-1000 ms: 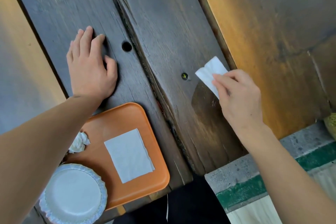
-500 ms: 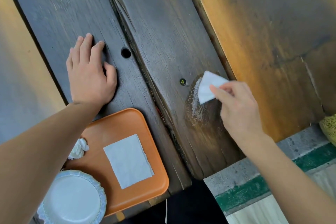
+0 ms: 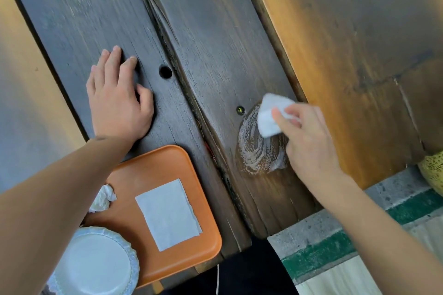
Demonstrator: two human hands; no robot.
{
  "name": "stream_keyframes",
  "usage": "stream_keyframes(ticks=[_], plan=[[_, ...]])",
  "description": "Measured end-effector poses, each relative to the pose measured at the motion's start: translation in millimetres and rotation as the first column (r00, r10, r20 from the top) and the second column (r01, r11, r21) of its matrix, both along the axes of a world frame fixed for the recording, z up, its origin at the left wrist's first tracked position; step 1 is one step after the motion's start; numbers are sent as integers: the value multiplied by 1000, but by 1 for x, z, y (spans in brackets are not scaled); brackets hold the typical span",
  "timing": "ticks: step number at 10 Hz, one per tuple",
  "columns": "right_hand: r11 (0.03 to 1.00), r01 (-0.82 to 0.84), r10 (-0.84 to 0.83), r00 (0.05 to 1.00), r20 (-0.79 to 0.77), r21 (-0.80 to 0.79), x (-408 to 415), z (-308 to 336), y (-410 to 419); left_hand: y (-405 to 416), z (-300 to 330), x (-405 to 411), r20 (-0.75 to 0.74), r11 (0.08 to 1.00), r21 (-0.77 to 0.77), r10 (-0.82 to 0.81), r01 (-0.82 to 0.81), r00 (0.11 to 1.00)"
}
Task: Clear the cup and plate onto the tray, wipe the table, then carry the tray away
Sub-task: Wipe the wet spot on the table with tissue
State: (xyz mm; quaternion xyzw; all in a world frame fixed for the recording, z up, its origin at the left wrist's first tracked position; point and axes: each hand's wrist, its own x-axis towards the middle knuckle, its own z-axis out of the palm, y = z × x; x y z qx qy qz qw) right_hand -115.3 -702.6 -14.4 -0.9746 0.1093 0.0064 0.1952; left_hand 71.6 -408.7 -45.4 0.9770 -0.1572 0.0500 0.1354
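We are pinching a soft, limp folded white wipe in our right hand, rubbing a wet smear on the dark wooden tabletop, our left hand lying flat beside the orange plastic tray carrying a fragile-looking white scalloped plate.

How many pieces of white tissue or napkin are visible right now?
3. One folded tissue in the right hand on the wet patch; one flat napkin on the orange tray; one crumpled tissue at the tray's left edge. The left arm may hide more.
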Motion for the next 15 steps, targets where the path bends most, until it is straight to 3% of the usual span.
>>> stream_keyframes(ticks=[1,3,5,6,8,9,11,12,14,15], plan=[[998,-58,58,998,19,-24,33,0,11,1,-1,0,1,1000,0,-1,1,1000],[950,-268,285,954,-94,161,-57,16,38,1,0,1,-6,1000,-6,-8,8,1000],[998,-33,36,998,-55,50,2,13,-4,0,1,0,-12,1000,-4,-3,3,1000],[998,-4,8,998,-65,64,16,16,10,0,1,0,-8,1000,0,-3,3,1000],[975,-196,211,964,-159,108,1,39,-11,1,-1,1,-1,1000,2,-3,3,1000],[918,-393,396,903,-167,50,20,35,-34,0,-1,1,-6,1000,-3,0,0,1000],[836,-545,546,821,-166,58,55,23,-46,1,-1,1,-1,1000,-2,0,0,1000],[829,-559,555,823,-118,1,47,24,-46,0,0,0,-3,1000,-2,1,-1,1000],[958,-285,286,957,58,-16,47,27,-44,-1,1,0,-8,1000,3,4,-4,1000],[971,-233,236,970,57,-51,59,22,-26,-1,0,1,-5,1000,6,4,-4,1000]])
